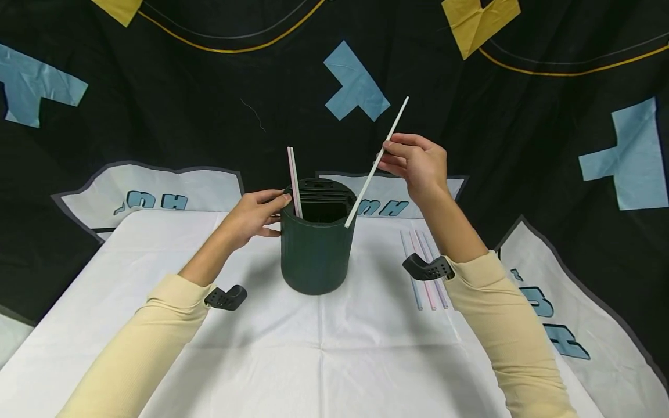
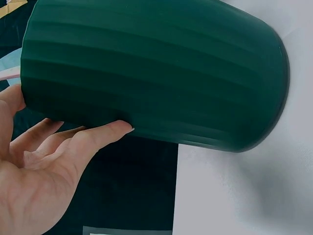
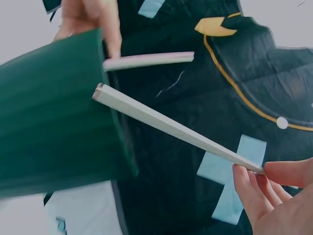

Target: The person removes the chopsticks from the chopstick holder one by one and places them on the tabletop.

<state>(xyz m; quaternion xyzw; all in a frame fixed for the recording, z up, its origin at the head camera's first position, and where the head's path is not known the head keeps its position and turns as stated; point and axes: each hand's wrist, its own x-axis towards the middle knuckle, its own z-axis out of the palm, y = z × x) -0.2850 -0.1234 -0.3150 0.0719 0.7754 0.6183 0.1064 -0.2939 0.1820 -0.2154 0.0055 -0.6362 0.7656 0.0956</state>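
Observation:
A dark green ribbed container (image 1: 315,255) stands upright on the white table, with a black slotted piece (image 1: 319,188) inside its mouth. My left hand (image 1: 254,216) touches its left side with spread fingers, the thumb at the rim. Two thin sticks, one pinkish (image 1: 292,174) and one white, lean up out of the opening beside that thumb. Between thumb and fingers, my right hand (image 1: 418,162) pinches the upper part of a long white stick (image 3: 171,127). It slants down to the left, its lower end overlapping the container's right rim in the head view.
Several pastel sticks (image 1: 428,278) lie side by side on the white tablecloth (image 1: 319,360), right of the container and partly behind the right wrist's black camera mount (image 1: 425,267). A black backdrop (image 1: 251,104) with blue and yellow patches hangs behind the table.

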